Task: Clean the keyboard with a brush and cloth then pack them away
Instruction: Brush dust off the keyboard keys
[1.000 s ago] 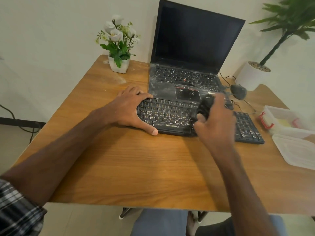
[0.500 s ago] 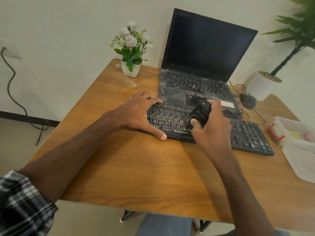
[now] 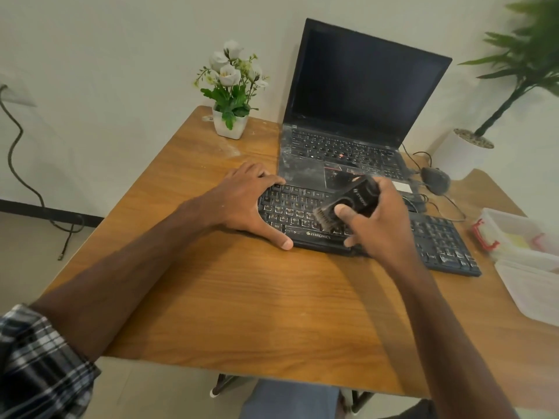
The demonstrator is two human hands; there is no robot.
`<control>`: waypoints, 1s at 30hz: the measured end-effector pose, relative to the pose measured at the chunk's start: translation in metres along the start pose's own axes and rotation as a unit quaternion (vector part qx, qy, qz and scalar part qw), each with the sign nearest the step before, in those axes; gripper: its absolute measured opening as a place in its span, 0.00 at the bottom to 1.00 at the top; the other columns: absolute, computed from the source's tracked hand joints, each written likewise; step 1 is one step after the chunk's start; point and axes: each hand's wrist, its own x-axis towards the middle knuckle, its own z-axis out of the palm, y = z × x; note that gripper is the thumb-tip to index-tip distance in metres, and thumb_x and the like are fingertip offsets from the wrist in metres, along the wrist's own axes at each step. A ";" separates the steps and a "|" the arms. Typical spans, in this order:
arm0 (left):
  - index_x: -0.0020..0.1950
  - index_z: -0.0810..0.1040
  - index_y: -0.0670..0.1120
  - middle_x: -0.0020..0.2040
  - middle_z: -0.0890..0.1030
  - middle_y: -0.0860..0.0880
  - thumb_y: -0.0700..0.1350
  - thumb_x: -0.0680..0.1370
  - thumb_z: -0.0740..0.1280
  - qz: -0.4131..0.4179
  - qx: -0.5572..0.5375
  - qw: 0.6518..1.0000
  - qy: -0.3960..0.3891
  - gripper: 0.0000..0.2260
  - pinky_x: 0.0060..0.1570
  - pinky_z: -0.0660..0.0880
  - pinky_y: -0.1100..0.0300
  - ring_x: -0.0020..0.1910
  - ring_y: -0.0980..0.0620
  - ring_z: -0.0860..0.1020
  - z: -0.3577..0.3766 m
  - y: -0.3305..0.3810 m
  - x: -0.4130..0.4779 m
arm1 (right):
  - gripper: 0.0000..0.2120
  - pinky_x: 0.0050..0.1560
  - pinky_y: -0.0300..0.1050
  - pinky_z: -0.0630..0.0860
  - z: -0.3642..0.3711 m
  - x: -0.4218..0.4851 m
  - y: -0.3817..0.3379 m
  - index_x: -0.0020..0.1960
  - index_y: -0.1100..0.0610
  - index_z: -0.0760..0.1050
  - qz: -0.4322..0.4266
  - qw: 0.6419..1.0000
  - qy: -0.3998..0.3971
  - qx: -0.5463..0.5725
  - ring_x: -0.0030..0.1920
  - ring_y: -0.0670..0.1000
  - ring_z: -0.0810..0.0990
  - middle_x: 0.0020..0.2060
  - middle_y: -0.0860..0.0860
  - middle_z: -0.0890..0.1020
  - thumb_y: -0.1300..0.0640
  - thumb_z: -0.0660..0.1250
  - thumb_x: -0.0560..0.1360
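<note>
The black keyboard (image 3: 438, 240) lies across the middle of the wooden desk (image 3: 242, 297). The left hand (image 3: 242, 204) rests flat on its 9 o'clock end, fingers spread over the keys and the thumb stretched along the near edge. The right hand (image 3: 384, 228) grips a black brush (image 3: 361, 195), fingers curled round the body with the thumb pressed on its side; the bristles point down toward 8 o'clock and touch the keys near the keyboard's middle. At 12 o'clock from the keyboard stands an open, dusty laptop (image 3: 357, 116) with a dark screen, and at 11 o'clock a small white flower pot (image 3: 228, 127). A dark mouse (image 3: 435, 179) sits at 2 o'clock. At 3 o'clock, a clear plastic container (image 3: 511, 225) stands beside its lid (image 3: 538, 285).
</note>
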 end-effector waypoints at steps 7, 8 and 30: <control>0.80 0.63 0.56 0.61 0.61 0.59 0.87 0.51 0.64 0.001 0.003 1.000 0.003 0.63 0.72 0.65 0.47 0.62 0.57 0.60 0.000 0.000 0.001 | 0.28 0.34 0.33 0.71 0.020 -0.007 0.006 0.69 0.53 0.63 -0.011 0.998 0.064 0.005 0.41 0.44 0.78 0.43 0.45 0.76 0.64 0.73 0.75; 0.80 0.63 0.56 0.61 0.62 0.58 0.88 0.51 0.64 0.001 0.006 1.000 0.006 0.63 0.72 0.66 0.46 0.63 0.56 0.61 0.001 0.000 0.001 | 0.28 0.34 0.33 0.69 0.032 -0.010 0.004 0.69 0.52 0.63 -0.004 0.998 0.052 0.035 0.41 0.45 0.78 0.44 0.46 0.77 0.64 0.72 0.75; 0.80 0.62 0.57 0.63 0.63 0.57 0.85 0.53 0.68 -0.001 0.000 1.000 0.005 0.61 0.71 0.65 0.47 0.65 0.55 0.62 0.000 0.001 -0.001 | 0.26 0.29 0.36 0.79 0.012 0.010 -0.011 0.68 0.54 0.68 -0.003 0.999 -0.033 0.042 0.41 0.50 0.85 0.55 0.50 0.78 0.64 0.73 0.75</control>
